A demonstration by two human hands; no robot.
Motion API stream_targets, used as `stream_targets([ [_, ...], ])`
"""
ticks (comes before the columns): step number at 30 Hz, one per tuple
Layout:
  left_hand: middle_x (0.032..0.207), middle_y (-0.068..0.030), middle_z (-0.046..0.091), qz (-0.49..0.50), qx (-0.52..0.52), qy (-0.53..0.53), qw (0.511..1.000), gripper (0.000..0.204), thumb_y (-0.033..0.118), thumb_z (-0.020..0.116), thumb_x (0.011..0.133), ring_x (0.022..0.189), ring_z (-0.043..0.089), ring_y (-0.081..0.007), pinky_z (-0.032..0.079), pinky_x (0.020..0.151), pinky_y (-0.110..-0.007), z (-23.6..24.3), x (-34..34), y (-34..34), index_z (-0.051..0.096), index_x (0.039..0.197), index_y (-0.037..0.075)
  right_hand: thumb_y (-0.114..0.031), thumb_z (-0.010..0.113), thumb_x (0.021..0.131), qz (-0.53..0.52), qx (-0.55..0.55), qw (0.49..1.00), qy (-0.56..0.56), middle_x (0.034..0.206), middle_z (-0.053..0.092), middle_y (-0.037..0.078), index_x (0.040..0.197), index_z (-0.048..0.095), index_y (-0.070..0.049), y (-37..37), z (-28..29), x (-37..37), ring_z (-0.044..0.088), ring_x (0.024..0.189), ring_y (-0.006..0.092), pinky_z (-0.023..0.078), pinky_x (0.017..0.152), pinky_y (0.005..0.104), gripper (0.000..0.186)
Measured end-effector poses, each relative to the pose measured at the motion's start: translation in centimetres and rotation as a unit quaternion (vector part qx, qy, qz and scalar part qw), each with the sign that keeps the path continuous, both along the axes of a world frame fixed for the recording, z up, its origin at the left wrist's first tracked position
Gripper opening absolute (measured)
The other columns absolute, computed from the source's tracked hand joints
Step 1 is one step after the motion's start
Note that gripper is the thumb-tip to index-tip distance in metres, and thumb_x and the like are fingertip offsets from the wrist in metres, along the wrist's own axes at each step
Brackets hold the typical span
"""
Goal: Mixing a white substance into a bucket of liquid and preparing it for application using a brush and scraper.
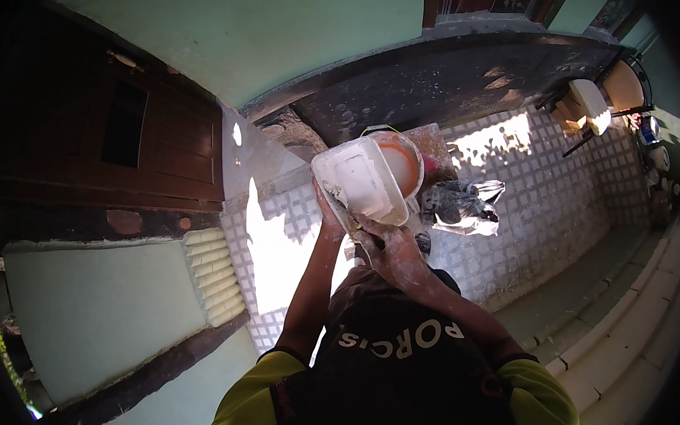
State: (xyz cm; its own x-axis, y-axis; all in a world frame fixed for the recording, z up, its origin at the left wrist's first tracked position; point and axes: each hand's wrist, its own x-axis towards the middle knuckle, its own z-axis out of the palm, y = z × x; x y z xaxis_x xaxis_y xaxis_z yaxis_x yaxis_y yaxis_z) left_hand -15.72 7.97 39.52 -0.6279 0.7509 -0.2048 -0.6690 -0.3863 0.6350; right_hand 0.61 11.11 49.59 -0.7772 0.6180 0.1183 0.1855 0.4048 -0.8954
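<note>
Whitish tub held up over a tiled floor

From here I see the left hand [329,214] grasping the whitish tub [356,174] by its side, in front of the body. The right hand [397,253] curls at its near edge; I can't tell what its fingers close on. Just past the tub, partly hidden, stands an orange-lined bucket [415,164]. Crumpled cloth [457,207] lies to the right on the tiled floor [548,190].
</note>
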Motion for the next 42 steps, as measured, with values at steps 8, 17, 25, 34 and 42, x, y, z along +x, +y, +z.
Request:
stream_targets([
  [8,0.146,-0.0103,0.031,0.026,-0.038,0.193,0.98,0.068,0.053,0.029,0.1,0.13,0.038,-0.0252,0.033,0.108,-0.041,-1.4,3.6,0.7,0.011,0.15,0.011,-0.02,0.061,0.089,-0.059,-0.03,0.998,0.013,0.104,0.065,0.024,0.115,0.065,-0.006,0.7,-0.5,-0.1,0.06,0.1,0.0408,0.047,0.089,0.0463,0.03],
  [17,0.131,-0.0182,0.054,-0.095,0.057,-0.048,0.993,0.065,0.052,0.034,0.095,0.121,0.051,-0.0291,0.039,0.104,-0.04,0.4,-0.1,0.9,0.052,0.126,-0.002,-0.015,0.065,0.087,-0.019,0.016,0.998,-0.057,0.095,0.067,0.023,0.118,0.066,-0.014,3.5,-0.4,1.8,0.065,0.086,0.0394,0.052,0.081,0.0429,0.031],
  [25,0.129,-0.0155,0.055,-0.169,0.019,-0.086,0.982,0.064,0.053,0.032,0.096,0.118,0.052,-0.0284,0.04,0.103,-0.04,2.0,1.0,3.6,0.049,0.13,0.001,-0.027,0.06,0.09,-0.009,0.019,0.995,-0.101,0.101,0.065,0.022,0.119,0.064,-0.013,4.9,-0.8,2.8,0.062,0.091,0.0408,0.049,0.083,0.0461,0.032],
  [34,0.132,-0.0126,0.052,-0.009,0.086,0.028,0.996,0.067,0.055,0.029,0.095,0.12,0.05,-0.0272,0.039,0.104,-0.041,0.4,2.8,5.2,0.048,0.131,0.003,-0.017,0.062,0.09,-0.066,-0.05,0.996,-0.007,0.105,0.066,0.023,0.114,0.065,-0.002,3.0,0.6,2.3,0.061,0.101,0.0386,0.048,0.089,0.0429,0.029],
  [42,0.135,-0.0139,0.049,0.099,0.054,0.248,0.962,0.064,0.051,0.031,0.094,0.123,0.049,-0.0286,0.038,0.106,-0.042,3.3,4.9,6.3,0.046,0.133,0.003,-0.012,0.061,0.091,-0.092,-0.028,0.993,0.074,0.099,0.068,0.022,0.115,0.064,0.0,2.9,1.1,1.9,0.066,0.094,0.0342,0.05,0.084,0.0379,0.027],
])
